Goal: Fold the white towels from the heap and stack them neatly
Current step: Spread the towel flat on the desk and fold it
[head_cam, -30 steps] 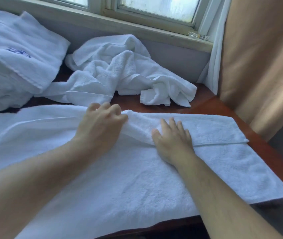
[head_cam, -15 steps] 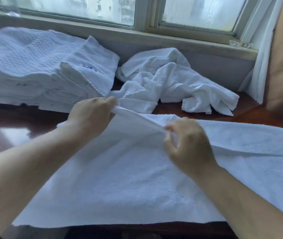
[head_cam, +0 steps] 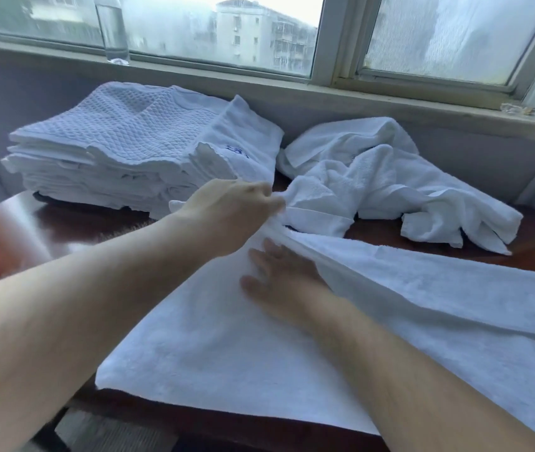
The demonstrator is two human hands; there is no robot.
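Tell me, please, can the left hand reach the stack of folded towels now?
Probably yes. The left hand is close beside the stack of folded towels, and nothing lies between them. But it grips the edge of the spread towel, so it must release that first.

Cool daylight thru window (head_cam: 227, 31), top of frame; bluish cast. Motion blur on right hand (head_cam: 279, 275) & lower left. Glare on table (head_cam: 64, 223), left. Edges bend.
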